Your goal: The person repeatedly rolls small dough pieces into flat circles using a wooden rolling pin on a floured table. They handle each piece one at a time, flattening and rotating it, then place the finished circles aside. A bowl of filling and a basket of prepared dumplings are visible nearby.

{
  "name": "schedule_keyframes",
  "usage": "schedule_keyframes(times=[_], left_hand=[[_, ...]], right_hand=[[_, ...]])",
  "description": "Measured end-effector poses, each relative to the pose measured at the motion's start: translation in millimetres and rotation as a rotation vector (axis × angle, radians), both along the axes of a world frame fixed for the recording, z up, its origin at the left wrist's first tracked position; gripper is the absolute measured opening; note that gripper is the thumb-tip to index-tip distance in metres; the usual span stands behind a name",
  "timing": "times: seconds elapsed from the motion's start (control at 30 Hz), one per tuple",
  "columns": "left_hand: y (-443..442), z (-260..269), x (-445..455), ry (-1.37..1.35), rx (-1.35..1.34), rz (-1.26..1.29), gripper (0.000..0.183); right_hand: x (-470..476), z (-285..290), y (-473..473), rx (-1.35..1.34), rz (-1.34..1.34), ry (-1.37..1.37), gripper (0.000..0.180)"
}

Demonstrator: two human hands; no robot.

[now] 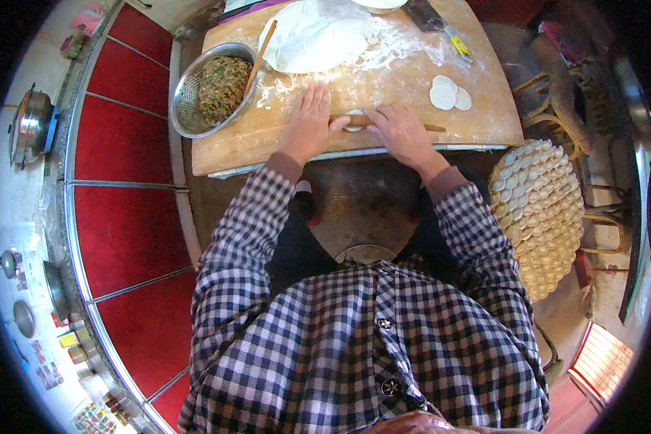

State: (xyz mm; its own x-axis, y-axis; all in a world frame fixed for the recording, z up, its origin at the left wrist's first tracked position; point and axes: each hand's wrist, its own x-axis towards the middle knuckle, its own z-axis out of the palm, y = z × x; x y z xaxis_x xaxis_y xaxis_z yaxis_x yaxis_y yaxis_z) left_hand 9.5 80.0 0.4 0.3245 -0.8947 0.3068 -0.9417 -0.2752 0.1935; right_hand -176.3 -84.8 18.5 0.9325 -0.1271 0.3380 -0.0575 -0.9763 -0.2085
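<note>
A slim wooden rolling pin lies across the near part of a floured wooden board. My left hand rests over its left end, fingers stretched forward and thumb against the pin. Curled over the pin further right is my right hand. Between the hands, a small dough round shows under the pin, partly covered by it. Beyond my right hand lie a few thin dough wrappers, overlapping. A large sheet of dough spreads over the far side of the board.
Left on the board stands a perforated metal bowl of chopped filling, a wooden stick leaning in it. A cleaver with a yellow-marked handle lies far right. A round tray of dumplings sits right, red cabinets left.
</note>
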Motion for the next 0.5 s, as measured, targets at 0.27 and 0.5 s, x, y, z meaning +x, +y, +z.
schedule_keyframes(times=[0.27, 0.5], left_hand=[[-3, 7, -13, 0.030, 0.089, -0.024, 0.080], [-14, 0, 2, 0.008, -0.103, -0.024, 0.082]], right_hand=[[-25, 6, 2, -0.089, -0.052, -0.040, 0.047], [-5, 0, 4, -0.074, -0.122, -0.002, 0.053]])
